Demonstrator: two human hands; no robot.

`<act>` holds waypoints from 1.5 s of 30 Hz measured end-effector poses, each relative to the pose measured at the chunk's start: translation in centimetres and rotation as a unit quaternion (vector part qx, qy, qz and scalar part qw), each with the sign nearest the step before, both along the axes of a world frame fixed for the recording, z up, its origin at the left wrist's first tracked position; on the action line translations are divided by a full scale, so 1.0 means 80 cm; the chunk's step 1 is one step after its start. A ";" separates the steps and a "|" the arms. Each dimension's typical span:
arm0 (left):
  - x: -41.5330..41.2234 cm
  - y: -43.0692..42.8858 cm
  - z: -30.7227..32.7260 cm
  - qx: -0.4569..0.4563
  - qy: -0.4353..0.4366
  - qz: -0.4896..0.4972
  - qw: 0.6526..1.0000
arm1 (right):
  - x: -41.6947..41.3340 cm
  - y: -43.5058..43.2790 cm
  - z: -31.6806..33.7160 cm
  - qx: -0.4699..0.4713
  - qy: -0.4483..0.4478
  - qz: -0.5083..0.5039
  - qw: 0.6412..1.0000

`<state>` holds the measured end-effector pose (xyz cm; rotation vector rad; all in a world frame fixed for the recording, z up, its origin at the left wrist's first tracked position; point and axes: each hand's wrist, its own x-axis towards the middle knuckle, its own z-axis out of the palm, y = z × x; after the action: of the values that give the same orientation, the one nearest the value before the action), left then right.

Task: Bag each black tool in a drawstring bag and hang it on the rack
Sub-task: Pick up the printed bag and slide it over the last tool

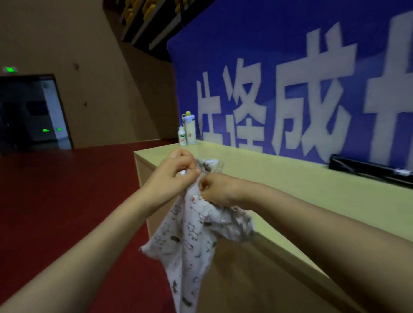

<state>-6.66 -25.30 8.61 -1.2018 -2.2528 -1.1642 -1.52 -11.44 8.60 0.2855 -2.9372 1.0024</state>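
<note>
Two hands, left hand (172,173) and right hand (217,189), pinch one printed drawstring bag (190,240) above the worktop (320,189); two bottles (188,132) stand beyond.

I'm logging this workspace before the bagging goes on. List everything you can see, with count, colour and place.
drawstring bag: one, white with small dark prints, hanging from both hands by the counter's near edge
counter: one, pale yellow-green, centre to right
bottles: two, whitish, one small and one taller, at the counter's far end
long black object: one, on the counter against the banner, right
banner: one, blue with large white characters, behind the counter
floor: red, left
doorway: one, dark, far left
sign: one, green, above the doorway
left hand: pinches the bag's top edge
right hand: pinches the same edge, beside it
</note>
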 end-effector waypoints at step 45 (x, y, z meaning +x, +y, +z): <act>-0.121 0.433 -0.023 0.000 -0.003 0.009 1.000 | -0.032 0.626 -0.114 0.285 0.037 -0.511 0.810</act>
<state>-16.33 9.30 6.75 -1.1780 -2.2638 -1.1615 -4.07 38.64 -0.52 -1.1049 -2.5436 -0.0488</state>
